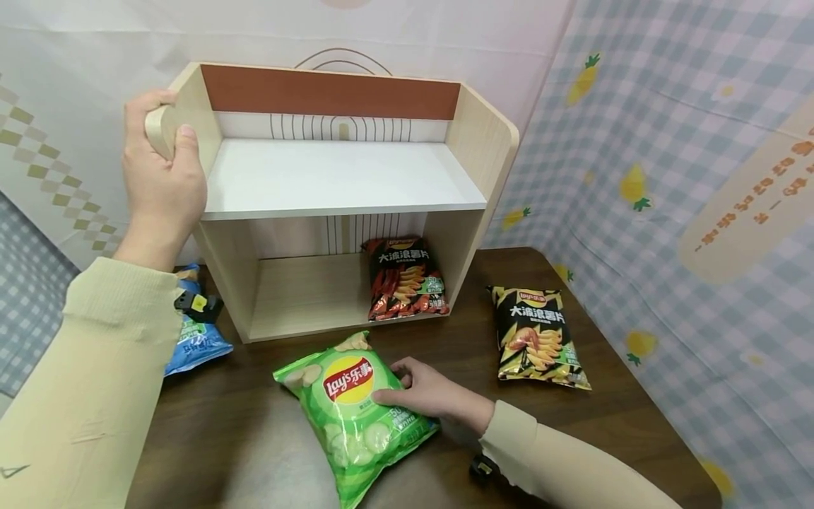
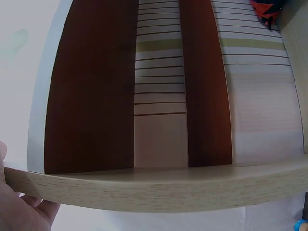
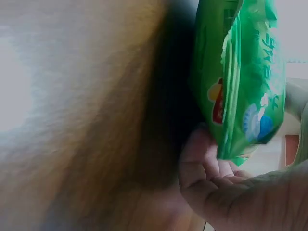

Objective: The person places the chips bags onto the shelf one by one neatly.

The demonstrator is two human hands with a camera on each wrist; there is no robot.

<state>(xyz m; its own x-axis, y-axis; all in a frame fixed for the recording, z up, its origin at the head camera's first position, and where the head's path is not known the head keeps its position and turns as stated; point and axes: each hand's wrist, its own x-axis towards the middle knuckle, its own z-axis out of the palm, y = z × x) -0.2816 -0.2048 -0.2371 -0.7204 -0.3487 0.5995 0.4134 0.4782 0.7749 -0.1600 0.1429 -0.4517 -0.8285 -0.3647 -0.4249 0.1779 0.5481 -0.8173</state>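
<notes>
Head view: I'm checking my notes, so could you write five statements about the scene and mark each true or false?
1. The left hand grips the upper left side of the shelf. True.
2. Both hands are on the green bag. False: only the right hand holds the green bag.
3. The red-and-black bag is in the lower compartment. True.
4. The blue bag lies right of the shelf. False: the blue bag is on its left.
5. The yellow-and-black bag lies on the table. True.

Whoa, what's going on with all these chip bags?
A person's right hand is holding a green chip bag in front of a small shelf. Their left hand grips the shelf's left side panel. A red-and-black bag sits in the lower compartment; a yellow-and-black bag and a blue bag are outside it.
</notes>
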